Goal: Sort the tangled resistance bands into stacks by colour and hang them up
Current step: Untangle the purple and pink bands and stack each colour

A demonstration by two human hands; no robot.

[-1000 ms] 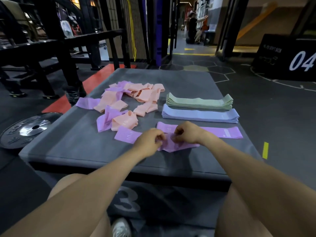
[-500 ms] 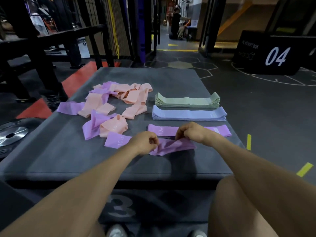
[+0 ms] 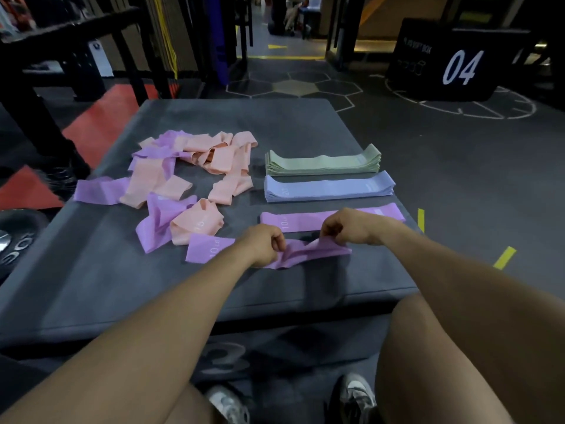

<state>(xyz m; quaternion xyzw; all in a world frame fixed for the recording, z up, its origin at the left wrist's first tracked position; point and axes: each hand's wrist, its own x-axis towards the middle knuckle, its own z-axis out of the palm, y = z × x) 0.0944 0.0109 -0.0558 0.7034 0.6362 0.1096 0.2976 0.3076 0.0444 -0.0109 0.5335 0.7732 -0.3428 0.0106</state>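
Bands sorted in part: green stack [image 3: 323,162] and blue stack [image 3: 328,187] squared up at right of the grey platform [image 3: 91,289], 1 flat purple band [image 3: 305,220] laid just in front of them. Tangled heap [image 3: 189,175] of peach and purple left at the far left side, nothing hung yet.

Left hand [image 3: 263,244] and right hand [image 3: 348,229] both curled, pinching a crumpled purple band [image 3: 308,254] between them near the front edge. Spread further apart than 1 s ago, when nearly knuckle to knuckle; band drawn out longer, though twisted in the middle yet. Heap unchanged over the same span.

Probably mid-straightening, soon ready for laying on the flat purple one. Twist likely needs shaking out first. Another purple band [image 3: 211,247] lying just left of the left hand, partly under the forearm.
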